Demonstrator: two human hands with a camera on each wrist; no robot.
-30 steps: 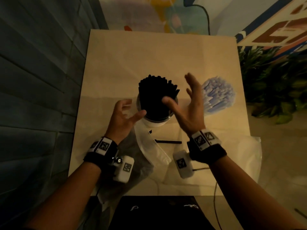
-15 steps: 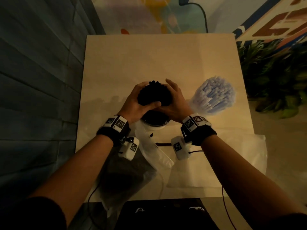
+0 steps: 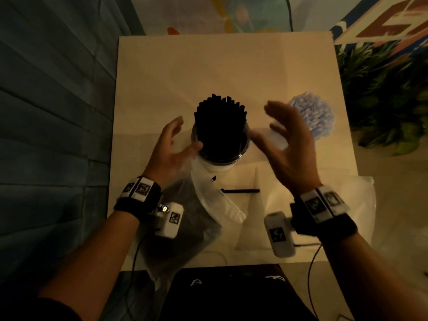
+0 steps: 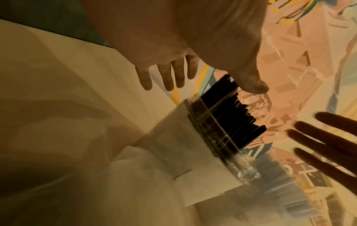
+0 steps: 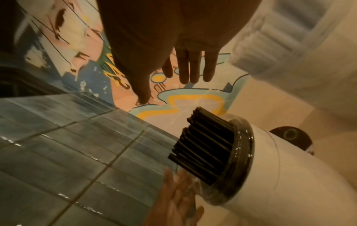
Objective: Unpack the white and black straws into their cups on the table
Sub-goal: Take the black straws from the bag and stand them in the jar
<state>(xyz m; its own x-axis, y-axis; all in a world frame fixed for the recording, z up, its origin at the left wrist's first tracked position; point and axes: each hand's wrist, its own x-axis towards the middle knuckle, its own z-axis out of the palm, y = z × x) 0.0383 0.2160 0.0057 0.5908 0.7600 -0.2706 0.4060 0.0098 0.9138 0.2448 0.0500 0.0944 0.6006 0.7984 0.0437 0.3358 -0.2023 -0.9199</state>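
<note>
The worktop (image 3: 227,72) is a pale square surface set against a blue tiled wall (image 3: 53,112) on the left, with a green plant (image 3: 384,98) off its right edge. Two plastic bags lie at its near edge: a dark-looking clear one (image 3: 185,239) under the left wrist and a white one (image 3: 342,205) under the right wrist.

At the centre of the worktop stands the cup (image 3: 220,162), white-sleeved with a clear rim, upright and packed with the black straws (image 3: 221,126), whose tips rise above the rim. To its right, near the worktop's right edge, the white straws (image 3: 312,114) stand in a fanned bundle; their cup is hidden behind the right hand.

The right hand (image 3: 291,147) is raised beside the black-straw cup, fingers (image 5: 188,67) straight and slightly apart, holding nothing. The left hand (image 3: 169,149) is on the cup's other side, fingers (image 4: 168,75) spread and loose, thumb near the rim; whether it touches cannot be told.

One loose black straw (image 3: 239,190) lies flat on the worktop just in front of the cup.
</note>
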